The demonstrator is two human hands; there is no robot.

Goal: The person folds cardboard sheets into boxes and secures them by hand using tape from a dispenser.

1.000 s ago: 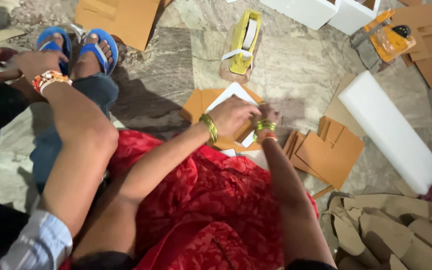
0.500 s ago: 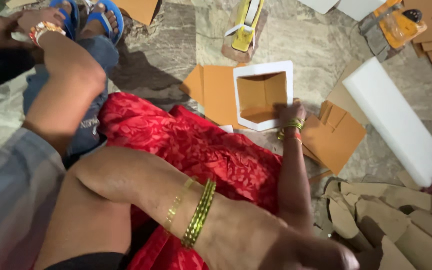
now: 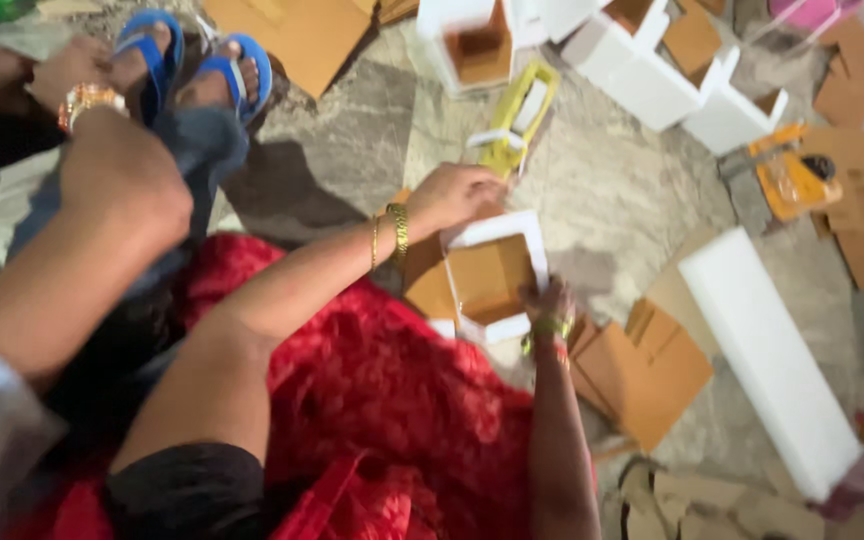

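A white-rimmed, brown-lined box (image 3: 492,275) is sitting at frame centre; red cloth (image 3: 392,400) is filling the bottom; blue sandals (image 3: 197,60) are showing upper left.

Open box (image 3: 492,275) lay on floor (image 3: 622,200) between left hand (image 3: 452,195) and right hand (image 3: 544,300); tape dispenser (image 3: 517,115) behind it, cardboard pieces (image 3: 647,370) right.

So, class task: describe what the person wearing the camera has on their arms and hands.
Both forearms are bare. The left hand has gold bangles at the wrist, and a short black sleeve covers that upper arm. The right hand has greenish-gold and red bangles at the wrist. No gloves; rings cannot be made out.
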